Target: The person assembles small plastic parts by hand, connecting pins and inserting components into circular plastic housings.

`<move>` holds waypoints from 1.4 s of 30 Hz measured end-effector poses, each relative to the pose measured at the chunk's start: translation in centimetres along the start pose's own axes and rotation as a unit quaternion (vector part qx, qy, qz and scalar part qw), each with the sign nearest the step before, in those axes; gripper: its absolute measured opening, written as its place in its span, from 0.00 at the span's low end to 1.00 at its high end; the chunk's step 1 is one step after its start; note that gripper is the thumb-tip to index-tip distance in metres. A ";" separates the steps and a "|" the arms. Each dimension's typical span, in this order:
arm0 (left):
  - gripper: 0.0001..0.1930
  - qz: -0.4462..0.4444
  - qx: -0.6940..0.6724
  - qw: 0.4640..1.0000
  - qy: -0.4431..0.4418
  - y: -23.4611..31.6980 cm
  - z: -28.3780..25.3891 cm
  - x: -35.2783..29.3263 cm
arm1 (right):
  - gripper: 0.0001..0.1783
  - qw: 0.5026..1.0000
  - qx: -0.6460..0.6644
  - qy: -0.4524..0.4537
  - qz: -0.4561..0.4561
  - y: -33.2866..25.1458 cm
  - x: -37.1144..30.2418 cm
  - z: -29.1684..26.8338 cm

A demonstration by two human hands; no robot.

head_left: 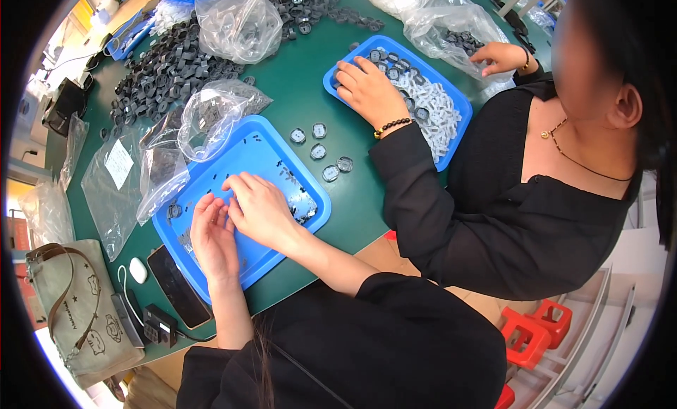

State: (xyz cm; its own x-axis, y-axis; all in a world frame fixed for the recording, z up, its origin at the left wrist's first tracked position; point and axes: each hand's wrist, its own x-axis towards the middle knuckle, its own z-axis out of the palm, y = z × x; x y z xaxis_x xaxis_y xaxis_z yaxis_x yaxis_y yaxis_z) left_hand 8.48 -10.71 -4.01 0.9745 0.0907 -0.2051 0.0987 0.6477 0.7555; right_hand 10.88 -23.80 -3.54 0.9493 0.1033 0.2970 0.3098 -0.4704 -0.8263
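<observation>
Both of my hands are close together over a blue tray [319, 192] on the green table. My left hand [214, 241] is palm-up with curled fingers, its fingertips near those of my right hand [259, 210]. The right fingers bend down and press together. Anything between the fingertips is too small or hidden to make out. Tiny black pieces [289, 175] and small silvery pieces [305, 206] lie scattered in the tray. A round dark part [174, 210] rests at its left side. Several round black-rimmed parts [318, 151] sit on the table to the tray's right.
A co-worker's hand [372, 92] reaches into another blue tray [458, 116] of white and dark parts. Dark ring-shaped parts [166, 74] are heaped at the back beside clear plastic bags [240, 25]. At left lie a phone [176, 285], a white case [138, 270] and a bag [81, 303].
</observation>
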 end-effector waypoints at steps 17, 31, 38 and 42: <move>0.14 0.000 -0.007 1.000 0.026 0.2 1.0 -0.3 | 0.09 1.000 -0.005 0.014 -0.012 0.0 0.0 0.1; 0.14 -0.004 -0.006 1.000 0.027 0.2 0.9 -0.4 | 0.09 1.000 -0.002 0.001 -0.009 -0.1 -0.1 0.0; 0.14 -0.005 0.002 0.999 0.034 0.3 1.0 -0.3 | 0.08 1.000 -0.006 0.007 -0.013 -0.1 0.0 0.0; 0.14 -0.005 0.001 1.000 0.030 0.3 0.9 -0.3 | 0.08 1.000 -0.005 0.006 -0.013 -0.1 0.0 0.1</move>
State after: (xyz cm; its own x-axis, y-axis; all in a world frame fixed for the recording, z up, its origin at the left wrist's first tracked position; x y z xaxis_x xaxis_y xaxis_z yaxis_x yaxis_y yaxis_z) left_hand 8.42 -11.26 -3.13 0.9594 0.1298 -0.2503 0.1091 0.6478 0.7540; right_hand 10.88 -23.62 -3.53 0.9402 0.1046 0.3241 0.3335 -0.4759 -0.8138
